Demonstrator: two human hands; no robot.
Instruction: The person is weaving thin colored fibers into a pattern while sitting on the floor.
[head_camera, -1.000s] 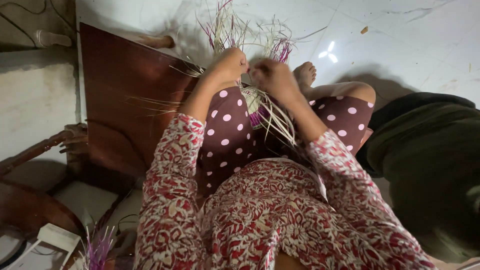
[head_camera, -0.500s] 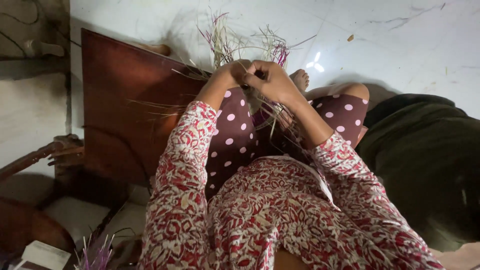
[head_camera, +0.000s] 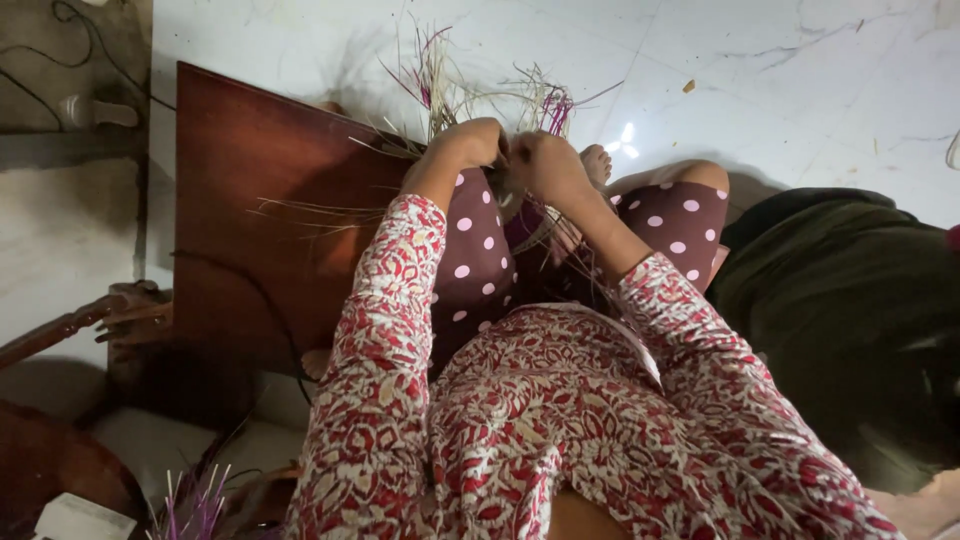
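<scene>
**Both hands closed on a half-woven straw piece above the knees**

At the bottom of the frame, a red and cream patterned garment (head_camera: 560, 430) is seen filling the lower centre, its sleeves running up towards the middle. In the lower left corner, a tuft of purple strands (head_camera: 190, 505) is seen beside a small white box (head_camera: 75, 518), and dark curved wooden furniture (head_camera: 60, 470) is partly cut off by the edge. On the right, a dark green cloth (head_camera: 850, 310) is spread over the floor.

Higher up, in the centre, maroon trousers with white dots (head_camera: 480, 250) are seen over two raised knees, and a bare foot (head_camera: 597, 162) is visible just beyond them. A large reddish-brown wooden board (head_camera: 260, 200) is laid flat on the left, with loose pale strands fanned across its upper right part.

Above the knees, in the upper centre, the left hand (head_camera: 468, 145) and the right hand (head_camera: 545, 165) are held close together, almost touching. The fingers of both are closed on the woven straw piece (head_camera: 520, 215), which is held between the hands and hangs down between the knees, pale with a purple band. Exactly which strands are pinched cannot be told. From the hands, loose pale and purple straw ends (head_camera: 445, 85) are splayed upwards and outwards.

Farthest away, across the top of the frame, a white tiled floor (head_camera: 780, 80) is seen, marked with faint scratches and a bright reflection.
</scene>
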